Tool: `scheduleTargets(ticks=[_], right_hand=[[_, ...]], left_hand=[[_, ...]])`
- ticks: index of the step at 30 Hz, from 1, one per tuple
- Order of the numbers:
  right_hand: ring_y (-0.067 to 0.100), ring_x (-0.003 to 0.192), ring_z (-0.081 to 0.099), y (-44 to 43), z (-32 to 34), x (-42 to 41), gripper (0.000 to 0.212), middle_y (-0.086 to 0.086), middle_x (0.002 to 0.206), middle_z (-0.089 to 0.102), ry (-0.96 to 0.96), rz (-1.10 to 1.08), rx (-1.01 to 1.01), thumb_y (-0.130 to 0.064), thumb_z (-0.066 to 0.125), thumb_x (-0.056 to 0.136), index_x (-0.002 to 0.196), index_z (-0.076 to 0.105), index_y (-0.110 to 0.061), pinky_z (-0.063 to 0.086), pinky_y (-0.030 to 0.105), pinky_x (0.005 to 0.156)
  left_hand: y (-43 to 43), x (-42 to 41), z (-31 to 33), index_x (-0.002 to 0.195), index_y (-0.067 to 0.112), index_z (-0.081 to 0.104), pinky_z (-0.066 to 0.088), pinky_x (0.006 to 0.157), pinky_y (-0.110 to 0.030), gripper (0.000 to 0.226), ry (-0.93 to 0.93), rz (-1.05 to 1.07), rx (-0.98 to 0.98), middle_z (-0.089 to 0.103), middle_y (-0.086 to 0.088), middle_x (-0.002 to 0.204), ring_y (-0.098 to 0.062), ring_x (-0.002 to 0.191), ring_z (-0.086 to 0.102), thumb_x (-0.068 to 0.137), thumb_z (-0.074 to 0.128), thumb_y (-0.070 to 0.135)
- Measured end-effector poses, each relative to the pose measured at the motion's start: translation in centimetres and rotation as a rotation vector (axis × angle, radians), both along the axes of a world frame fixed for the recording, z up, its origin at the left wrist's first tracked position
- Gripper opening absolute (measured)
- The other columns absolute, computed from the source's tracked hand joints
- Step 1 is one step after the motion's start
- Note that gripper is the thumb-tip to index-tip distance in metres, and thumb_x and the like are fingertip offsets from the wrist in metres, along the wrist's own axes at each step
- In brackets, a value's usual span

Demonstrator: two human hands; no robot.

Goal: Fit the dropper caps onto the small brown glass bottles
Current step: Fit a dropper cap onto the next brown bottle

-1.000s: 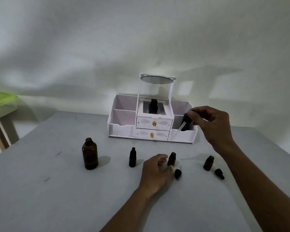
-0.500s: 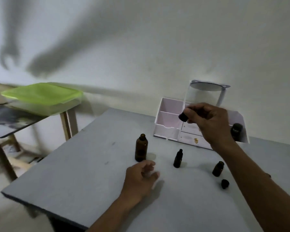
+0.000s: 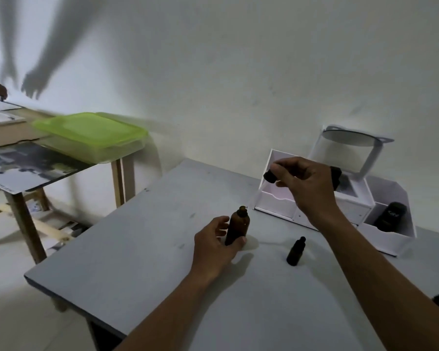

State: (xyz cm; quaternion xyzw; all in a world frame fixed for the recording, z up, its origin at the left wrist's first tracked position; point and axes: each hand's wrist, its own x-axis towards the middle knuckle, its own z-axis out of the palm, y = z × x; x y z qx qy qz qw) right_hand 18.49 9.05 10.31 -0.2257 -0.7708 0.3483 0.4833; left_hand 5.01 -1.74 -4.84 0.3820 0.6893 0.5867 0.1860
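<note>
Our left grip [image 3: 216,245] has moved to clasp the brown bottle [image 3: 237,225]; we should next lower in the dropper cap [image 3: 269,176] pinched by our right grip [image 3: 307,183].

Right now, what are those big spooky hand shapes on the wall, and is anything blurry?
Head view: they are shadows of arms and hands cast on the white wall; head view: the green lid looks smeared at its left edge; the room is dim, without glare.
</note>
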Motion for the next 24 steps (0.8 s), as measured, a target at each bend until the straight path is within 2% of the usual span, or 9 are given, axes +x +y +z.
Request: scheduleTargets(ticks=[3,7,11,14,17,22,24], right_hand=[[0.014,0.078,0.076,0.4,-0.2,-0.3,0.007,-0.004,0.081,0.078,0.007,0.005,-0.004,-0.014,0.074,0.089,0.090,0.076,-0.020,0.063,0.032,0.072],[0.011,0.077,0.075,0.5,-0.2,-0.6,0.015,-0.013,0.075,0.076,-0.001,0.012,0.015,-0.015,0.074,0.088,0.086,0.073,-0.029,0.063,0.030,0.072],[0.017,0.080,0.075,0.7,-0.3,-0.9,0.006,-0.007,0.078,0.078,-0.009,0.024,0.011,-0.017,0.075,0.088,0.087,0.075,-0.023,0.063,0.038,0.075],[0.013,0.079,0.075,0.9,-0.9,-1.1,0.001,-0.008,0.078,0.078,-0.055,0.014,0.037,-0.020,0.075,0.088,0.088,0.076,-0.021,0.062,0.039,0.076],[0.006,0.077,0.073,0.8,-2.1,-1.5,0.003,-0.010,0.080,0.077,-0.143,0.022,0.055,-0.022,0.076,0.087,0.090,0.077,-0.021,0.061,0.031,0.074],[-0.004,0.082,0.069,0.3,-5.3,-2.7,0.011,-0.014,0.085,0.075,-0.340,0.044,0.077,-0.024,0.079,0.084,0.095,0.077,-0.020,0.054,0.011,0.069],[-0.007,0.084,0.067,0.3,-6.1,-2.9,0.012,-0.015,0.086,0.073,-0.363,0.026,0.065,-0.025,0.079,0.084,0.096,0.078,-0.021,0.050,0.005,0.067]], left_hand=[[0.4,-0.1,0.1,0.119,0.027,0.062,0.043,0.066,0.000,0.055,-0.010,-0.029,0.028,0.063,0.017,0.103,0.007,0.088,0.060,0.070,0.086,0.030],[0.6,-0.2,-0.3,0.116,0.028,0.066,0.048,0.070,-0.005,0.048,-0.023,-0.026,0.052,0.068,0.015,0.104,0.004,0.091,0.063,0.072,0.084,0.026],[0.6,-0.3,-0.5,0.112,0.028,0.067,0.052,0.074,-0.010,0.045,-0.036,-0.026,0.075,0.069,0.015,0.103,0.003,0.091,0.065,0.071,0.084,0.025],[0.6,-0.3,-0.6,0.111,0.031,0.067,0.050,0.072,-0.008,0.044,-0.032,-0.031,0.079,0.068,0.017,0.101,0.005,0.090,0.064,0.071,0.084,0.026],[0.7,-0.3,-0.5,0.114,0.030,0.065,0.048,0.069,-0.006,0.046,-0.023,-0.035,0.070,0.065,0.019,0.100,0.004,0.091,0.063,0.073,0.084,0.027],[0.9,-0.4,-0.6,0.120,0.027,0.064,0.046,0.070,-0.005,0.049,0.008,-0.028,0.059,0.064,0.016,0.102,-0.002,0.091,0.064,0.075,0.082,0.031],[0.8,-0.4,-0.6,0.120,0.027,0.064,0.043,0.067,-0.001,0.048,0.019,-0.020,0.049,0.063,0.018,0.101,0.001,0.087,0.062,0.076,0.081,0.032]])
